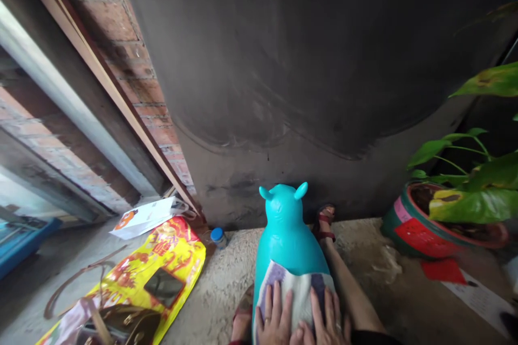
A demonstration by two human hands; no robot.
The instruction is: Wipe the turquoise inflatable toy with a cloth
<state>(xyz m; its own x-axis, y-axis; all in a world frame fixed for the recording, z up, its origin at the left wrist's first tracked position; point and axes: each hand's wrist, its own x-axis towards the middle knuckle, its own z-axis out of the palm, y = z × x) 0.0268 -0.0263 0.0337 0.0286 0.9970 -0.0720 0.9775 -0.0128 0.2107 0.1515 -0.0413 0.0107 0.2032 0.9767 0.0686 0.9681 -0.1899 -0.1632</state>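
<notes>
1. Left hand (274, 317) flat on a checked cloth (297, 291), fingers spread and pointing forward, a ring on one finger; grip slack, nothing clasped.
2. Right hand (327, 319) flat on the same cloth just beside the left, thumbs close together near the bottom edge; grip likewise slack, palm pressing down, nothing enclosed.
3. Cloth white with purple-grey squares, draped over the back of a turquoise animal-shaped toy (288, 232).
4. Toy upright on the rough concrete floor (226, 280), two small ears on top, head facing away toward a dark grey wall (307, 64).
5. Toy between two legs, a red-strapped sandal (325, 221) on the right foot just beside the toy's head, touching or nearly touching the wall base; another sandalled foot (243, 315) low at the left of the toy, partly cut off.
6. Small bottle with a blue cap (218, 236) on the floor near the wall base, left of the toy and apart from it.
7. Yellow and red printed bag (162, 267) lying flat further left, a brown handbag with a strap (121, 326) over its near end.
8. White printed bag (143, 217) beyond the yellow one, beside a brick pillar (133, 59).
9. Round red and green plant pot (421, 232) at the right, well apart from the hands, broad green leaves (477, 199) above it.
10. Red paper (443, 270) flat on the floor before the pot.
</notes>
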